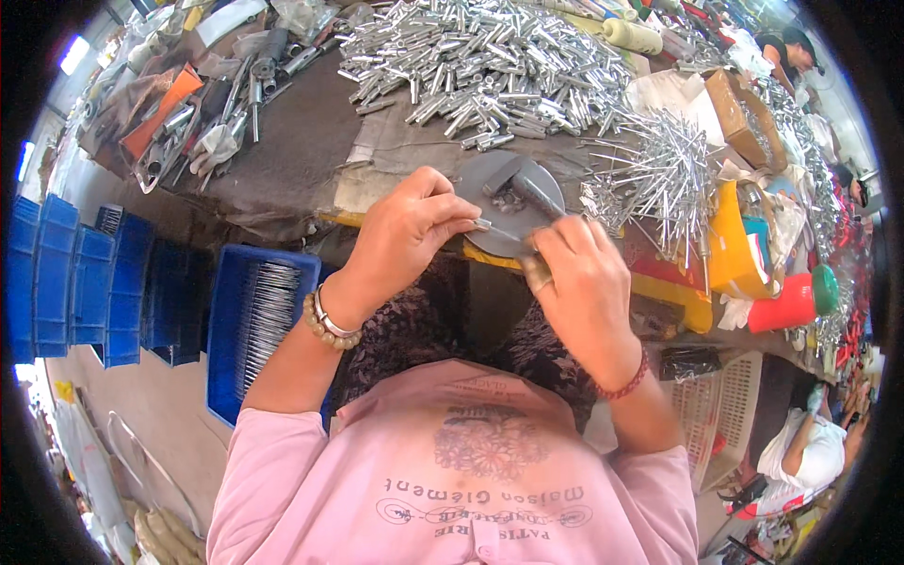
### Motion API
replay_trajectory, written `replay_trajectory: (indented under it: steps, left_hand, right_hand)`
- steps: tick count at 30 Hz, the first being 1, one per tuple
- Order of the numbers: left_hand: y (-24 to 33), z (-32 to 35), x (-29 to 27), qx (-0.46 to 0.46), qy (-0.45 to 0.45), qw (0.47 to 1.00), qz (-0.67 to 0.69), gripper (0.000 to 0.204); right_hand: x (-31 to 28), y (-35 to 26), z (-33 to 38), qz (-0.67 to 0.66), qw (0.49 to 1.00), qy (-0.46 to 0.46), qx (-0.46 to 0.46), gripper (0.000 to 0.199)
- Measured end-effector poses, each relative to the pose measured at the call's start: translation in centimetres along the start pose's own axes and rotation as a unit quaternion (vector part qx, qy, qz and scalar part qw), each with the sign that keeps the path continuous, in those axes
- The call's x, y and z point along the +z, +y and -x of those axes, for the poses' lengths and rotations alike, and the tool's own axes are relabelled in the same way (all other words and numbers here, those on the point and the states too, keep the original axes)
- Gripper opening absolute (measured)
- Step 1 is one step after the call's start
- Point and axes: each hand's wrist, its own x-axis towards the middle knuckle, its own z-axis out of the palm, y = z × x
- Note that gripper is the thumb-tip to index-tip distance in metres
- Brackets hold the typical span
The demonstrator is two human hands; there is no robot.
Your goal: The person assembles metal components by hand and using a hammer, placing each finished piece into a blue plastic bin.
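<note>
Pin (496,229) lies crosswise between both hands, pinched by the left hand (410,235) at one end, the right hand (579,273) closed near the other.

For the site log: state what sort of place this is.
Probably a small metal-parts assembly workshop: a heap of short metal tubes on the workbench, blue crates of parts, and both hands working a thin metal pin.
</note>
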Motion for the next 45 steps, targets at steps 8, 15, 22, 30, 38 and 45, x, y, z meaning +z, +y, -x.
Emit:
replay_trajectory:
  steps: [8, 15, 22, 30, 38, 45]
  left_hand:
    - [2.3, 2.3, 1.8, -0.025, 0.139, 0.99, 0.026, 0.033]
    - [4.2, 4.7, 2.8, -0.318, 0.074, 0.882, 0.34, 0.057]
    - [4.1, 5.9, 2.4, -0.339, 0.11, 0.831, 0.427, 0.069]
    - [-0.6, 11.2, -2.8, -0.328, 0.193, 0.851, 0.363, 0.06]
    - [-10.3, 36.8, -14.6, -0.587, 0.322, 0.728, -0.148, 0.052]
    - [-12.7, 48.1, -20.3, -0.756, 0.298, 0.558, -0.166, 0.033]
  right_hand:
    - [0.2, -1.6, 2.0, -0.281, 0.916, -0.166, 0.233, 0.021]
    - [1.2, -3.1, 3.1, -0.581, 0.669, -0.206, 0.416, 0.027]
    - [2.6, -5.1, 3.5, -0.6, 0.679, -0.2, 0.373, 0.026]
    - [4.5, -6.0, 3.7, -0.571, 0.721, -0.235, 0.314, 0.047]
    - [8.0, -4.1, 5.3, -0.57, 0.682, -0.279, 0.362, 0.045]
    - [10.0, -3.5, 6.4, -0.593, 0.645, -0.287, 0.388, 0.041]
